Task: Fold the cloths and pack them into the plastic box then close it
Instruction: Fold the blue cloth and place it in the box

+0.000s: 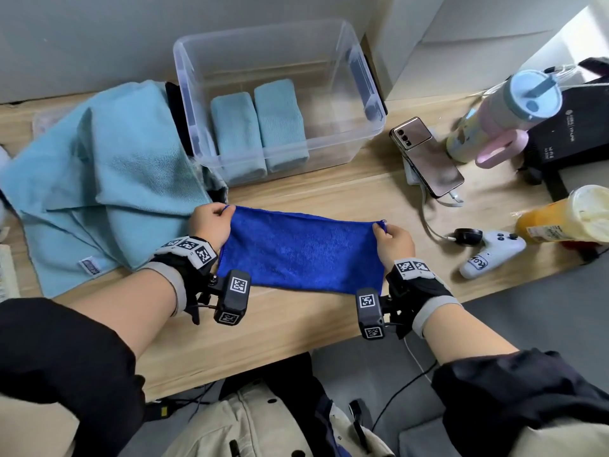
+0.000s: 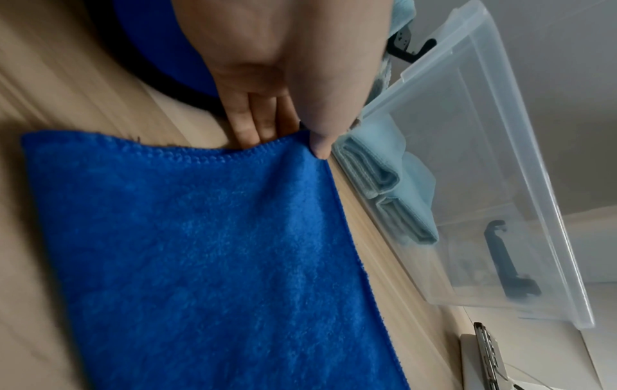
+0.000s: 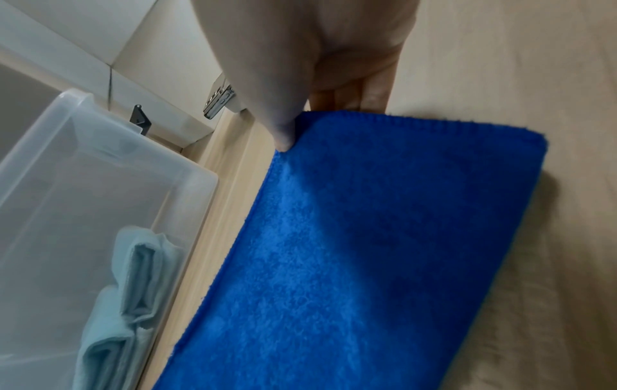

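Near edge: dark blue cloth (image 1: 301, 250) lying flat on the wooden table (image 1: 296, 328), already doubled into a long strip, fold towards the body.
Left hand (image 1: 211, 225): pinching the far left corner of the strip, thumb on top, fingers (image 2: 248, 132) tucked under the hem.
Right hand (image 1: 393, 242): pinching the far right corner likewise, thumb pressed on the pile, fingers beneath.
Step in hand: judged mid-fold on the third cloth, both far corners gripped and the strip pulled taut between them.
Next move: probably calls for bringing one end across onto the other, edges kept level, then carrying the bundle into the free space on the right side of the box.
Left of strip: large light blue cloth (image 1: 105, 179) heaped unfolded, still to do.
Beyond: clear plastic box (image 1: 372, 94) open, two folded light blue cloths (image 1: 258, 130) side by side inside, left of centre.
Lid: not identifiable.
Right side: phone (image 1: 428, 159) and game controller (image 1: 491, 255), well apart from the work.
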